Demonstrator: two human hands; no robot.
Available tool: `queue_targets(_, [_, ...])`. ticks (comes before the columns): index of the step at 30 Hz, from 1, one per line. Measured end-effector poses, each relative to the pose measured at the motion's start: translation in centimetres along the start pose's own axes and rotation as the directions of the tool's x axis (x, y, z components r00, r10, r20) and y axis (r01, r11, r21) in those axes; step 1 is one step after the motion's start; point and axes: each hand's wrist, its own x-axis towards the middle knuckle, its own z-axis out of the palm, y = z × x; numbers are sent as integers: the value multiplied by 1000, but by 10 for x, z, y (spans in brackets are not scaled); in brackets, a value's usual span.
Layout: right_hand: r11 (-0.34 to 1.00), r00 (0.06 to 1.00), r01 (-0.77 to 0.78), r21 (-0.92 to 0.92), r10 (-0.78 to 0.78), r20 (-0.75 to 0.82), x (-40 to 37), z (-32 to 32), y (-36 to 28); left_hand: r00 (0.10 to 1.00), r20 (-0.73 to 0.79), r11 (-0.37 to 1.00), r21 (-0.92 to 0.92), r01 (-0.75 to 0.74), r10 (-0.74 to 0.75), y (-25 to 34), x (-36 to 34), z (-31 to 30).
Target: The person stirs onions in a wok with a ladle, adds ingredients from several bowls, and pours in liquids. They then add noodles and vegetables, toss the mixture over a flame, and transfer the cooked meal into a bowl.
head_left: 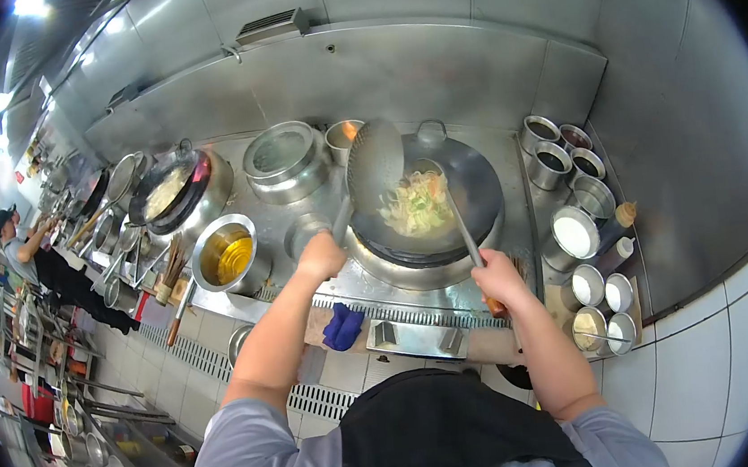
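Vegetables (417, 209) in wok (479, 178); right hand (501, 277) has fingers wrapped round ladle (460, 216) reaching in, left hand (321, 257) fingers clenched on strainer (374, 163) at wok's left side.

The left hand (320, 257) grips the handle of a perforated strainer (374, 163) tilted over the left side of a wok (480, 189). The right hand (500, 279) holds a ladle (463, 227) that reaches into sliced vegetables (417, 209). A pot (206, 252) of yellow liquid stands left; seasoning canisters (588, 287) line the right; a co-worker (29, 249) stands far left.
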Motion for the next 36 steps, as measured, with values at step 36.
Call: queue_targets(36, [697, 984, 5, -717, -132, -122, -47, -11, 26, 954, -283, 871, -488, -57, -96, -94, -37, -36])
